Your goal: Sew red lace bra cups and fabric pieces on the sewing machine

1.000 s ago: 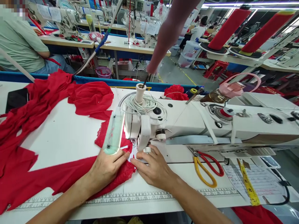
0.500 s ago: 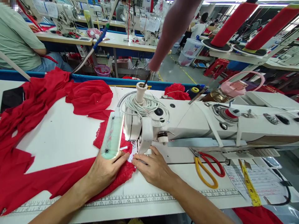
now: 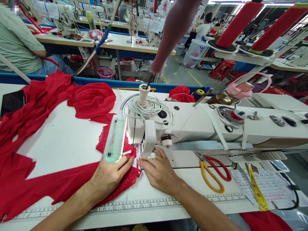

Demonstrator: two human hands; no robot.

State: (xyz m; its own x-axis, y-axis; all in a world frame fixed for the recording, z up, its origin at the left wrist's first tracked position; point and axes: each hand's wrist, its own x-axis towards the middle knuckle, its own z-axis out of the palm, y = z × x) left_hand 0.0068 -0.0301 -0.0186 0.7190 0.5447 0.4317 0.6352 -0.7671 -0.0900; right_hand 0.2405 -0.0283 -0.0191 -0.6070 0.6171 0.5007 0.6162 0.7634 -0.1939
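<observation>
Left hand [image 3: 109, 176]: pressing flat on the red lace fabric [image 3: 120, 179], lower centre of frame, fingers spread, clasping nothing.
Right hand [image 3: 160, 171]: lying open beside the presser foot [image 3: 138, 157], fingertips pinning the fabric edge.
Fabric: lying on the counter [image 3: 64, 141], trailing toward the left of frame.
Feeding well: keeping both palms light, edge straight, fingertips clear of the needle.
Scissors [image 3: 211, 173]: resting to the right, untouched.
</observation>
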